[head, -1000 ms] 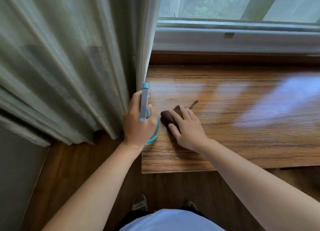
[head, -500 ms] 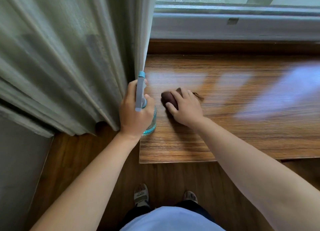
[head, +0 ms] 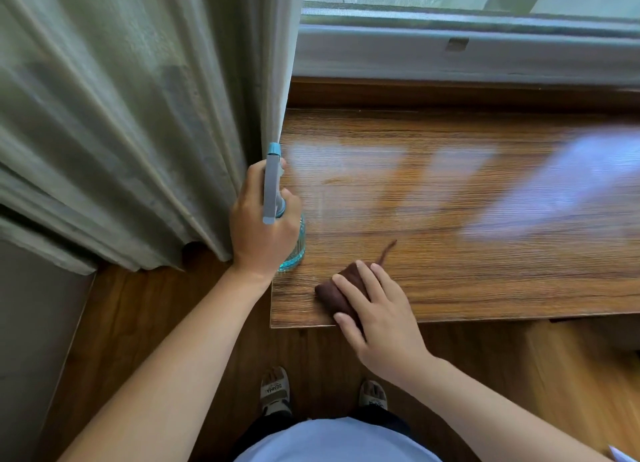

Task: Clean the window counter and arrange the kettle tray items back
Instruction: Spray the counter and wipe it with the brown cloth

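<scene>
The wooden window counter [head: 450,219] fills the right half of the head view, shiny with window glare. My left hand [head: 258,226] grips a spray bottle [head: 272,184] with a grey-blue head and a clear blue body, standing at the counter's left end. My right hand [head: 377,309] presses a folded brown cloth [head: 334,290] flat against the counter near its front left corner, fingers straight over it. A thin loop of the cloth sticks out behind the fingers. No kettle or tray is in sight.
A grey-green curtain [head: 138,115] hangs at the left, touching the counter's left end. The window frame [head: 467,49] runs along the back. The counter's front edge [head: 485,318] drops to a wooden floor [head: 138,323], where my feet [head: 275,389] stand.
My right hand has slid the brown cloth toward me, from beside the spray bottle to the counter's front edge. My left hand still holds the bottle in the same spot.
</scene>
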The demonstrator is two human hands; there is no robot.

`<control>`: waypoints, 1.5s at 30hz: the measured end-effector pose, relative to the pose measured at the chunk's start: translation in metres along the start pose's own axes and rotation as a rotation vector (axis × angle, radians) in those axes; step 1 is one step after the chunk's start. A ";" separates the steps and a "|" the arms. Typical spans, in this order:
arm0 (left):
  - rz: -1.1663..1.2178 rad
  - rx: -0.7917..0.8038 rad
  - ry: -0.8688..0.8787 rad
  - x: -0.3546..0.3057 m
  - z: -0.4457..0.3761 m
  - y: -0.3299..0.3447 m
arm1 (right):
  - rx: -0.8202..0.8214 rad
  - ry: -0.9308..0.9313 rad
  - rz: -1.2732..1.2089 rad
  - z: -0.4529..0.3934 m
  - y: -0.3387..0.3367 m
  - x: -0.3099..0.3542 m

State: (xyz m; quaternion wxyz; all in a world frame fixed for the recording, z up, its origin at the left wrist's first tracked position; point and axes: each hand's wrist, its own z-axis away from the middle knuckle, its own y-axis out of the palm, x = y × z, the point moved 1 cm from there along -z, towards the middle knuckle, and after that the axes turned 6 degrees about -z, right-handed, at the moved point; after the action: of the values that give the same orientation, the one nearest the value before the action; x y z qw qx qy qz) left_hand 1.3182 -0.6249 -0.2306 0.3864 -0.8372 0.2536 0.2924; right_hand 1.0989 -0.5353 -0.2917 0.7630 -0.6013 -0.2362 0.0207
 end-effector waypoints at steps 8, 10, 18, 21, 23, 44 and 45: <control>0.056 -0.092 -0.128 0.000 -0.042 -0.031 | -0.036 -0.019 0.034 -0.067 -0.004 0.038; 0.053 -0.138 -0.116 0.003 -0.054 -0.044 | -0.073 -0.014 0.026 -0.104 -0.009 0.034; 0.118 -0.185 -0.089 0.011 -0.066 -0.069 | -0.145 0.100 0.019 -0.176 -0.023 0.025; 0.143 -0.180 -0.127 0.017 -0.063 -0.068 | -0.111 0.002 -0.004 -0.122 -0.015 0.040; 0.155 -0.170 -0.148 0.020 -0.060 -0.068 | -0.035 -0.054 0.000 -0.078 -0.005 0.053; 0.131 -0.260 -0.118 0.009 -0.044 -0.081 | -0.057 0.039 0.054 -0.238 -0.026 0.053; 0.137 -0.266 -0.113 0.010 -0.045 -0.083 | -0.087 0.039 0.062 -0.234 -0.024 0.056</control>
State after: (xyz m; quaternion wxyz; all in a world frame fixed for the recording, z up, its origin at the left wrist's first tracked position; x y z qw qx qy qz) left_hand 1.3924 -0.6147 -0.1723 0.2652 -0.8439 0.2469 0.3958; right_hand 1.2327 -0.7369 -0.2899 0.7395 -0.6413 -0.2035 0.0222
